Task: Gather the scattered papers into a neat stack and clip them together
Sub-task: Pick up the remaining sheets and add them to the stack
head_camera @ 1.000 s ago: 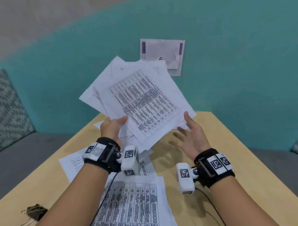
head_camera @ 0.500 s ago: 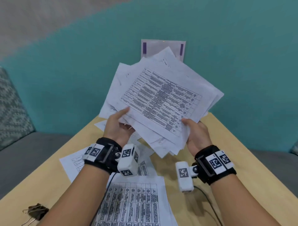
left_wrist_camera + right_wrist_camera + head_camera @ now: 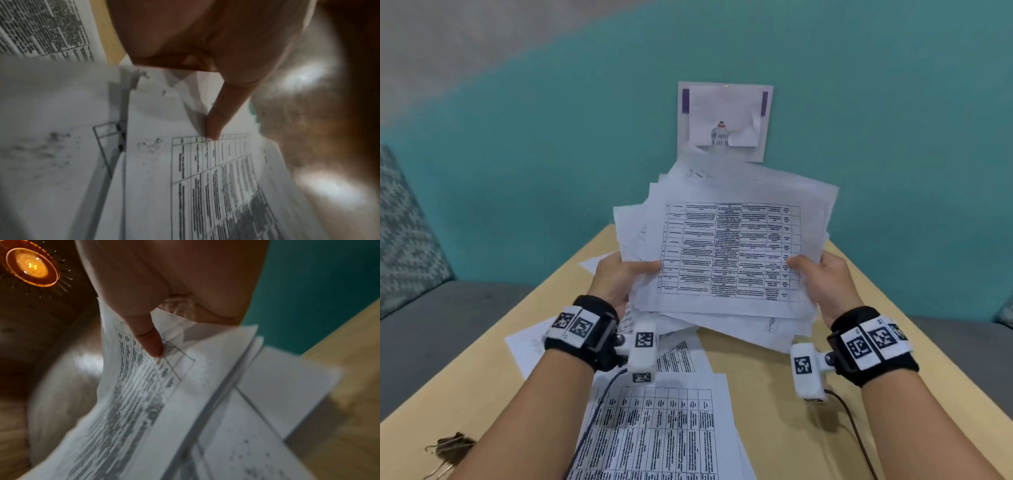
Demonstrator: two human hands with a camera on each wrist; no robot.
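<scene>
A loose bundle of printed papers (image 3: 729, 253) hangs above the wooden table (image 3: 767, 387), its sheets fanned and uneven. My left hand (image 3: 619, 277) grips its left edge, thumb on the top sheet (image 3: 205, 186). My right hand (image 3: 822, 277) grips the right edge, thumb pressed on the table print (image 3: 144, 386). More printed sheets (image 3: 654, 431) lie on the table below my wrists, and one (image 3: 530, 346) sticks out at the left. A binder clip (image 3: 448, 445) lies at the table's near left corner.
A white notice with purple bars (image 3: 724, 120) is stuck on the teal wall behind the table. A grey seat with a patterned cushion (image 3: 404, 226) stands at the left. Cables run from both wrist cameras across the table.
My right hand, which was open beside the bundle, has taken hold of its right edge. The bundle has turned from a slant to lie square between both hands and has shifted right.
</scene>
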